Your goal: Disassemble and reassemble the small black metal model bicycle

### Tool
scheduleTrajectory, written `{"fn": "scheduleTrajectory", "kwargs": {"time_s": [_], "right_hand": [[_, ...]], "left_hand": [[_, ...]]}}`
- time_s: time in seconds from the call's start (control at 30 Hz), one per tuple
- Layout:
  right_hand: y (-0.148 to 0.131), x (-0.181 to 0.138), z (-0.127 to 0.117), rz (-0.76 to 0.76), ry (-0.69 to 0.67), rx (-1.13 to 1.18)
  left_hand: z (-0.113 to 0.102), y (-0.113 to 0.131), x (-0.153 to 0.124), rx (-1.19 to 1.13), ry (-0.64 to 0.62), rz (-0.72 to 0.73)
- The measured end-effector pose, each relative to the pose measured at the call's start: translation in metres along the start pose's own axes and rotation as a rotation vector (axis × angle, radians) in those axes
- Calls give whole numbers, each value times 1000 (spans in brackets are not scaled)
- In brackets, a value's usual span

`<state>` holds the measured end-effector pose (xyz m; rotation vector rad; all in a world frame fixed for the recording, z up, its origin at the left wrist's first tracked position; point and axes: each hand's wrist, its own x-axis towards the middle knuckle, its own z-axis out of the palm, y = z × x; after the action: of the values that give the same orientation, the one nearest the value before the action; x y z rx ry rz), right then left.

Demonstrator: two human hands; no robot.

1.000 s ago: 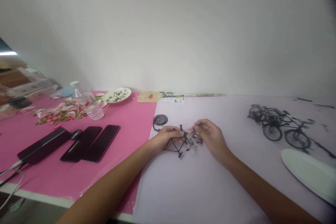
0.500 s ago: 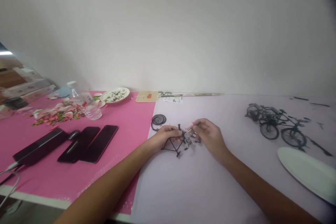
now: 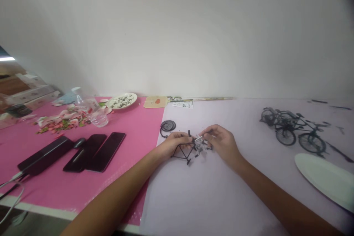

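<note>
My left hand (image 3: pixel 177 143) pinches the black frame of a model bicycle (image 3: pixel 181 158) between thumb and fingers, just above the white sheet. In my right hand (image 3: pixel 221 141) is a small screwdriver (image 3: pixel 198 138); its thin silver shaft points left at the frame near my left fingertips, and its handle is mostly hidden by my fingers. Small grey and black parts (image 3: pixel 201 150) lie beneath and between the two hands. Behind my left hand rest small black spoked wheels (image 3: pixel 167 125) with a curved black piece beside them.
Several model bicycles (image 3: pixel 293 127) stand at the right, near a white oval plate (image 3: pixel 326 180) and thin black pieces (image 3: pixel 339 152). On the pink cover at left are phones (image 3: pixel 106 152), a black box-shaped device (image 3: pixel 45 155), a plastic bottle (image 3: pixel 92 108), petals (image 3: pixel 66 118) and a dish (image 3: pixel 121 100).
The view has shifted slightly, so things at the sides appear a little displaced. Both hands keep their hold, and the screwdriver's tip stays near the frame with only a slight turn of the right fingers.
</note>
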<state>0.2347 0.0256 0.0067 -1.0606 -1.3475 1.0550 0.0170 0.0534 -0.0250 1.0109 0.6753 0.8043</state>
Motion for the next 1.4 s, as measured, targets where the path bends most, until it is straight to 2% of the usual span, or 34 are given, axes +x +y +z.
{"fn": "scheduleTrajectory", "kwargs": {"time_s": [1.4], "right_hand": [[-2, -1, 0, 1, -30, 16]], "left_hand": [[1, 2, -1, -4, 2, -6]]}}
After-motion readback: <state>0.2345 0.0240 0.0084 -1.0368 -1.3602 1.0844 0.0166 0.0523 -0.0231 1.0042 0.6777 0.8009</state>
